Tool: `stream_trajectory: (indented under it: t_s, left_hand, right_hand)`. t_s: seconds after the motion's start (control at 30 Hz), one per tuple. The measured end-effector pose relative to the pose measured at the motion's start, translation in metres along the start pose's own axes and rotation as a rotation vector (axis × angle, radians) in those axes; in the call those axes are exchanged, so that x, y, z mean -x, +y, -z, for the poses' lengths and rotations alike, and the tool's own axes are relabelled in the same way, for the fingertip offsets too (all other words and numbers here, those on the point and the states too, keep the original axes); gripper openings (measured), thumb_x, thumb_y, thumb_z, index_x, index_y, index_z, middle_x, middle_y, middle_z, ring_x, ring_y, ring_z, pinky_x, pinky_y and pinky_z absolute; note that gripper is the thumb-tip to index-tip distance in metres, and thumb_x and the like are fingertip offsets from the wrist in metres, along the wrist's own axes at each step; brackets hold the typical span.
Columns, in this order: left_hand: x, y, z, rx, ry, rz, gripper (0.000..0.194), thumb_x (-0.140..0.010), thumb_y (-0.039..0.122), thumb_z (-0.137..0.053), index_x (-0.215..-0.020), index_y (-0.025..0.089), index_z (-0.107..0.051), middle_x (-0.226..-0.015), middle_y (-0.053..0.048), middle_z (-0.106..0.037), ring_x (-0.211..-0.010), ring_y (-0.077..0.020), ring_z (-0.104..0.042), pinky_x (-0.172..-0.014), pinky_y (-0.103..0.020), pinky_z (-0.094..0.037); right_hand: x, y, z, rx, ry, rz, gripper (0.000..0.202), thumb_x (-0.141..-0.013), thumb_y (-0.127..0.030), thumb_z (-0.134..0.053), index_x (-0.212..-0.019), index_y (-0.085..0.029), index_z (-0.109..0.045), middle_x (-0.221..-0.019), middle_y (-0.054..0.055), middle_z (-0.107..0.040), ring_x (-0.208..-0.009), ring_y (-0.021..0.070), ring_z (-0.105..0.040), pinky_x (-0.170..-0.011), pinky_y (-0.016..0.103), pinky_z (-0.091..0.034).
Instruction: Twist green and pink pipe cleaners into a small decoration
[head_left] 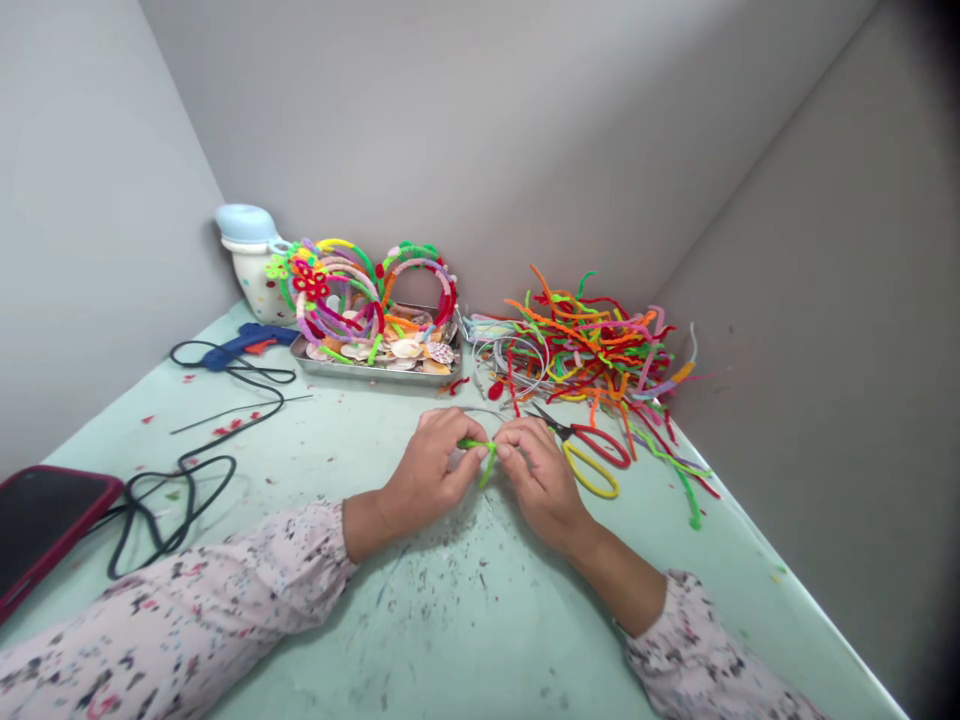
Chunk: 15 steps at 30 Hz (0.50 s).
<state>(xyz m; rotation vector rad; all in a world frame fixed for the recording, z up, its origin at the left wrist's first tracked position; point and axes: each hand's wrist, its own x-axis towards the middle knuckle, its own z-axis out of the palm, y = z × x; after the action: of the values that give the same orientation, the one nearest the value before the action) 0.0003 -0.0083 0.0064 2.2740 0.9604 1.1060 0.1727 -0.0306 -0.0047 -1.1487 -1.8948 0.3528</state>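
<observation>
A bright green pipe cleaner (489, 462) is held between both hands over the middle of the table, with a bent end hanging down. My left hand (431, 465) pinches it from the left between thumb and fingers. From the other side my right hand (541, 480) pinches it near the bend. Just beyond the right hand lie scissors (592, 450) with one red and one yellow handle, their dark blades partly behind the hand. A thin grey wire hoop (480, 410) shows partly behind the fingers.
A metal tray (375, 372) holds shells and pipe-cleaner-wrapped hoops (337, 290). Loose pipe cleaners (592, 345) are heaped at the back right, beside wire hoops (517, 362). At left are a blue glue gun (244, 345), black cable (187, 470), phone (52, 520) and lidded cup (255, 265).
</observation>
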Motion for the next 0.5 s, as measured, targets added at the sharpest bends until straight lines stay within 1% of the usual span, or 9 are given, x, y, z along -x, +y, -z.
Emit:
stream_trajectory:
  t_s: [0.17,0.4,0.5]
  left_hand:
    - [0.0005,-0.0002,0.0,-0.007,0.001,0.008,0.007,-0.086,0.021,-0.048,-0.082,0.018,-0.054,-0.084,-0.003,-0.059,-0.084,-0.0178,-0.052,-0.084,-0.034,-0.038]
    - [-0.0004,-0.0005,-0.0004,0.014,0.009,0.025,0.008,-0.087,0.022,-0.048,-0.082,0.018,-0.053,-0.084,-0.002,-0.058,-0.084,-0.0175,-0.053,-0.084,-0.034,-0.038]
    - [-0.0002,-0.0011,-0.0005,0.016,0.004,0.024,0.008,-0.087,0.022,-0.048,-0.082,0.019,-0.053,-0.084,-0.002,-0.059,-0.084,-0.0178,-0.053,-0.084,-0.034,-0.038]
  right_hand:
    - [-0.0003,-0.0001,0.0001,-0.013,-0.005,-0.01,0.014,-0.093,-0.022,-0.043,-0.085,-0.022,-0.054,-0.089,0.002,-0.056,-0.091,0.0182,-0.049,-0.088,0.036,-0.038]
    - [-0.0008,0.0009,0.0003,-0.02,0.054,-0.031,0.016,-0.092,-0.026,-0.046,-0.084,-0.022,-0.059,-0.09,0.003,-0.06,-0.092,0.0195,-0.052,-0.087,0.038,-0.038]
    - [-0.0012,0.0019,-0.0001,-0.038,0.052,-0.034,0.018,-0.092,-0.027,-0.045,-0.082,-0.022,-0.058,-0.088,0.003,-0.06,-0.09,0.0195,-0.053,-0.086,0.038,-0.039]
